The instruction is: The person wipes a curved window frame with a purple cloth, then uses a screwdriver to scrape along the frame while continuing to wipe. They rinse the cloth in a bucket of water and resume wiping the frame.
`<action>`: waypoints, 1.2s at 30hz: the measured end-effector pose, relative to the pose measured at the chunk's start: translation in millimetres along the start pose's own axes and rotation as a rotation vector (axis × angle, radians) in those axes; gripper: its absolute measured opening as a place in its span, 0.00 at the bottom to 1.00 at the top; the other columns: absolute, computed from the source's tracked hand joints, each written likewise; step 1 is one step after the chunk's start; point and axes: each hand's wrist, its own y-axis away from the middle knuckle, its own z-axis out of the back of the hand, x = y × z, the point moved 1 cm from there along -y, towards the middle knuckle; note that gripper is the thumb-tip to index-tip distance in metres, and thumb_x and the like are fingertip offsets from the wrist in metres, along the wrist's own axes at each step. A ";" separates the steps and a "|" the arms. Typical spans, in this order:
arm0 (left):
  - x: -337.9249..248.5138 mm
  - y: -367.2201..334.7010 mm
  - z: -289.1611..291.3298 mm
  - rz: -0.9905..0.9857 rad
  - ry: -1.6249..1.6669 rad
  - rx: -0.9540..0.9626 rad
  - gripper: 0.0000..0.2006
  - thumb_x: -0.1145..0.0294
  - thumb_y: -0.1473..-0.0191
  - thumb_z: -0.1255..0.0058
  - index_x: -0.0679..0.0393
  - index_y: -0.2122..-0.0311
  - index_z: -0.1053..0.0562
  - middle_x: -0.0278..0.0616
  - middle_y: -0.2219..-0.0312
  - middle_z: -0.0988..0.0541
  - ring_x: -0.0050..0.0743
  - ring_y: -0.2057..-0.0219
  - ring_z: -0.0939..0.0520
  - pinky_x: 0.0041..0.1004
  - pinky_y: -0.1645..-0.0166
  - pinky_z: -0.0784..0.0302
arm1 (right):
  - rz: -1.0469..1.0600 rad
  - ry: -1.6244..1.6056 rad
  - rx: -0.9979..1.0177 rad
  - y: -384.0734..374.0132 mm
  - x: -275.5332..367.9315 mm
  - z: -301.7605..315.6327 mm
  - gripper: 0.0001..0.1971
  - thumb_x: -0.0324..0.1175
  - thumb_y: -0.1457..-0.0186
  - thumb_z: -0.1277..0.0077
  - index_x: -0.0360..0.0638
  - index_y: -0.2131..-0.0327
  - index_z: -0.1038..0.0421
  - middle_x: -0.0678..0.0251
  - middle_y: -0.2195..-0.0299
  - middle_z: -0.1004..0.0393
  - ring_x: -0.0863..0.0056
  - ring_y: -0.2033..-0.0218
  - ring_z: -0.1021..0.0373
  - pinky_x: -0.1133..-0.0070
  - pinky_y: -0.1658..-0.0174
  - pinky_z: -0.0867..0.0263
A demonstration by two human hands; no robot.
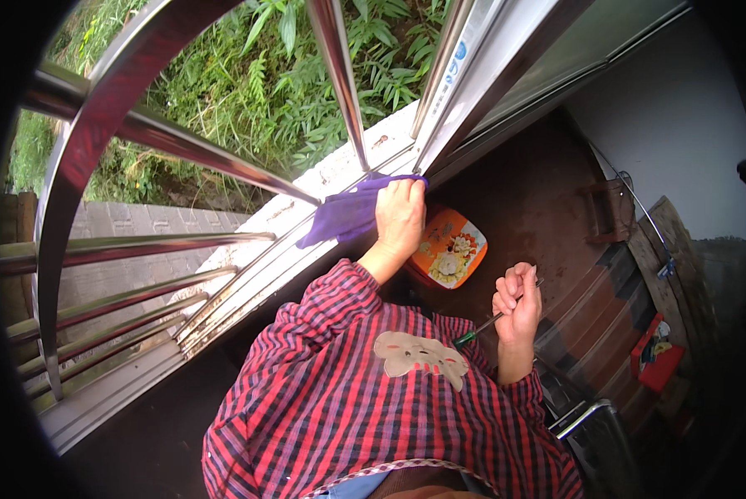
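My left hand (401,218) is closed on a purple cloth (344,214), pressing it onto the white window track (302,237) by the foot of the metal bars. The cloth hangs partly spread over the track to the left of my fingers. In front of my chest, my right hand (518,306) is curled round the thin shaft of a screwdriver (466,339). Its green handle points down and left toward my checked smock, while the shaft's far end shows beyond my fingers.
Shiny window bars (215,154) rise on the left, with plants outside. A white sliding window frame (460,79) stands ahead. Below are an orange stool with a flowered top (454,254), a red box holding small items (659,370), wooden planks (680,266) and a metal-edged black object (593,424).
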 end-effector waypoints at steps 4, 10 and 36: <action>0.3 8.1 2.2 -0.046 -0.154 0.137 0.15 0.74 0.49 0.50 0.60 0.54 0.26 0.43 0.62 0.25 0.41 0.59 0.24 0.36 0.56 0.28 | -0.036 0.008 0.013 -1.8 -6.1 -3.7 0.16 0.46 0.26 0.61 0.45 0.61 0.30 0.73 0.77 0.36 0.88 0.82 0.46 0.88 0.81 0.51; 25.2 39.0 40.5 -0.108 -0.066 0.087 0.17 0.75 0.49 0.48 0.61 0.52 0.25 0.43 0.60 0.22 0.41 0.57 0.21 0.35 0.52 0.24 | -0.144 -0.001 0.097 -11.2 -31.6 -31.5 0.17 0.47 0.27 0.61 0.46 0.61 0.30 0.74 0.78 0.36 0.87 0.82 0.46 0.88 0.80 0.50; 126.5 197.3 260.1 0.494 0.062 -0.267 0.13 0.82 0.46 0.53 0.68 0.54 0.25 0.54 0.60 0.21 0.51 0.60 0.19 0.39 0.51 0.24 | -0.212 -0.053 0.260 -8.3 -73.1 -57.6 0.16 0.46 0.26 0.61 0.45 0.61 0.30 0.73 0.77 0.37 0.88 0.82 0.46 0.89 0.81 0.51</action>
